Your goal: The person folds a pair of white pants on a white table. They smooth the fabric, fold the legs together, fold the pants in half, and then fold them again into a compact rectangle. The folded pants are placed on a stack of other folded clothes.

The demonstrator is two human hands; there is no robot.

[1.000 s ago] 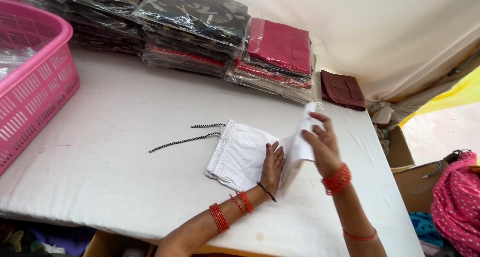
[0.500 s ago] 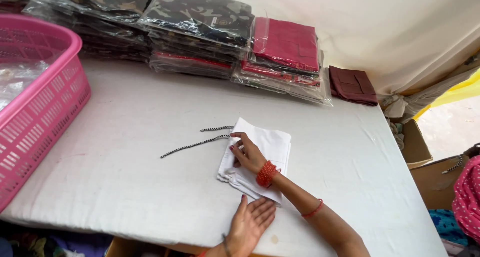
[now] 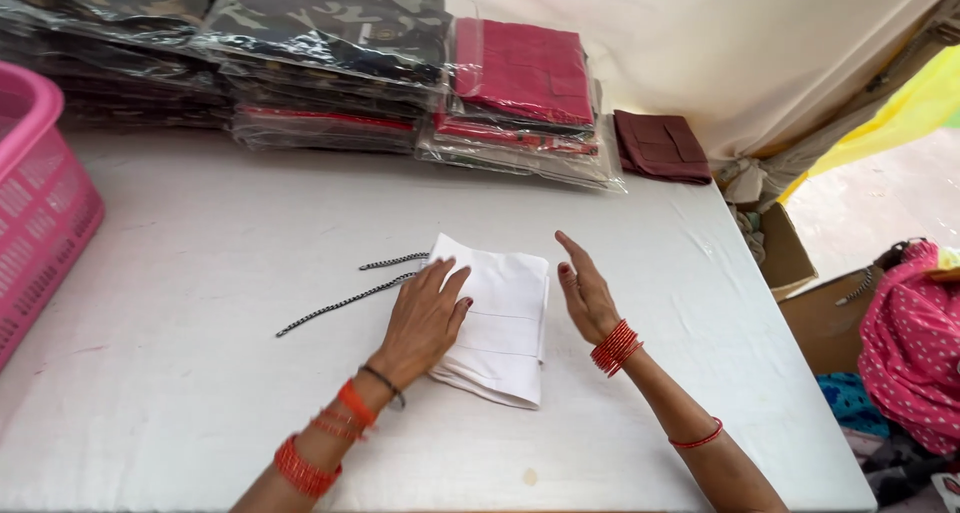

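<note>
1. Left hand (image 3: 425,318) lies flat, palm down, fingers spread, on the left part of a folded white cloth (image 3: 500,323). It presses, grips nothing.
2. Right hand (image 3: 585,293) stands open on its edge just right of the cloth, fingers straight and together, thumb side up. Whether it touches the cloth's edge, cannot tell. Holds nothing.
3. White cloth is folded into a rough rectangle, flat on the white table (image 3: 200,403), lying between the two hands and partly under the left one.
4. Two dark patterned drawstrings (image 3: 345,298) run out from the cloth's far-left corner, just beyond the left fingertips, lying loose on the table to the left.
5. Red bangles on both wrists; a thin red one further up the right forearm.
6. Well beyond both hands: stacks of plastic-wrapped garments (image 3: 330,63), camouflage-patterned ones ahead of the left hand, red ones (image 3: 525,73) more ahead of the right hand.
7. Small folded maroon cloth (image 3: 660,145) far ahead-right of the right hand, apart from the stacks.
8. Pink plastic basket (image 3: 40,213) far left of the left hand, at the table's edge.
9. Cardboard box (image 3: 785,253) off the table, right of the right hand.
</note>
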